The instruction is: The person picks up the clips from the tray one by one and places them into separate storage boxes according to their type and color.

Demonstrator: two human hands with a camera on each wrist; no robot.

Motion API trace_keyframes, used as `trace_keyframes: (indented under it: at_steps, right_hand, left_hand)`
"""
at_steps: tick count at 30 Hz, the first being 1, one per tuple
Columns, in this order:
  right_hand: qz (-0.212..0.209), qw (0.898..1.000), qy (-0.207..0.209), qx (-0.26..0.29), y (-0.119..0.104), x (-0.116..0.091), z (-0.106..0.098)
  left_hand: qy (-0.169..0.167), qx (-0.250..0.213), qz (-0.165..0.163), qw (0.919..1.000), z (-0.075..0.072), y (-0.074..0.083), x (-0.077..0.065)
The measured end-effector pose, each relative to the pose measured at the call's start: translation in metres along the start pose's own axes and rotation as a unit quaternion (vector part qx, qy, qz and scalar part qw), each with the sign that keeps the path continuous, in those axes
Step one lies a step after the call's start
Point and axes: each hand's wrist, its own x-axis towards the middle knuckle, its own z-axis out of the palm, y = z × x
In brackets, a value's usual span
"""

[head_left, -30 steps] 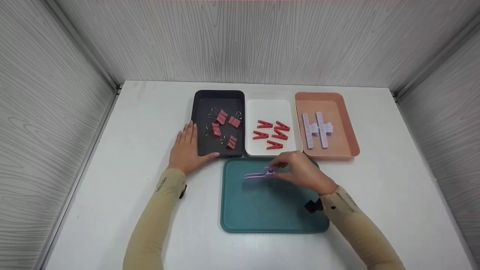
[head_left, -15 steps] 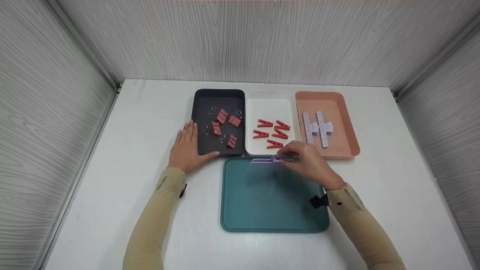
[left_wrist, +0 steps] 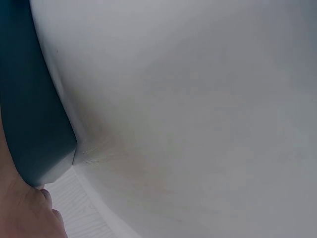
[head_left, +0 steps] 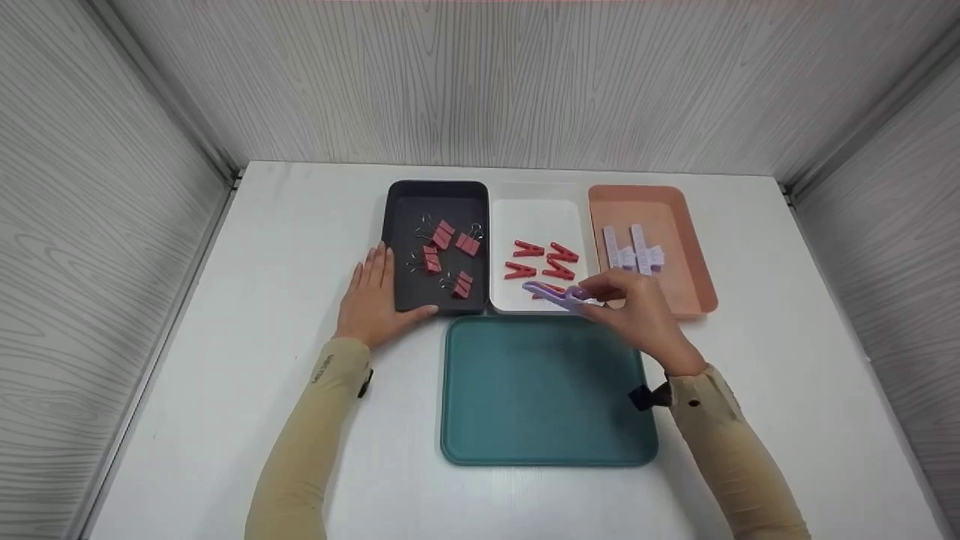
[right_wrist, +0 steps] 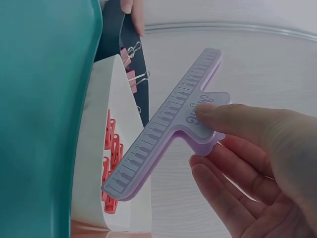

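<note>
My right hand [head_left: 637, 315] pinches a purple music clip [right_wrist: 168, 119] with a piano-key pattern between thumb and fingers. In the head view the clip hangs above the near end of the white tray [head_left: 540, 210], partly covering one of several red clothespins [head_left: 520, 270] there. Two more purple clips [head_left: 641, 247] lie side by side in the orange tray [head_left: 694, 255], their lower ends hidden behind my right hand. My left hand [head_left: 371, 300] lies with straight fingers along the left side of the black tray [head_left: 439, 196], its thumb at the near corner.
Several pink binder clips [head_left: 442, 235] lie in the black tray. A teal tray [head_left: 547, 397] sits in front of the three small trays on the white table [head_left: 225, 300]. Grey wood-grain panels [head_left: 510, 82] stand behind and at both sides.
My right hand has lifted the purple music clip from over the teal tray, carrying it forward and to the right. My left hand stays in place.
</note>
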Motion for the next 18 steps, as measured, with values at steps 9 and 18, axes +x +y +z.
trace_keyframes:
  at_steps: [9, 18]
  right_hand:
    - [0.015, 0.999, 0.029, -0.004, 0.005, 0.0, -0.012]
    - [0.021, 0.998, 0.064, 0.011, 0.011, 0.002, -0.023]
  left_hand:
    - [0.002, -0.003, 0.001, 1.0, 0.004, -0.001, 0.0]
    - [0.007, -0.003, 0.003, 1.0, 0.001, 0.0, -0.001]
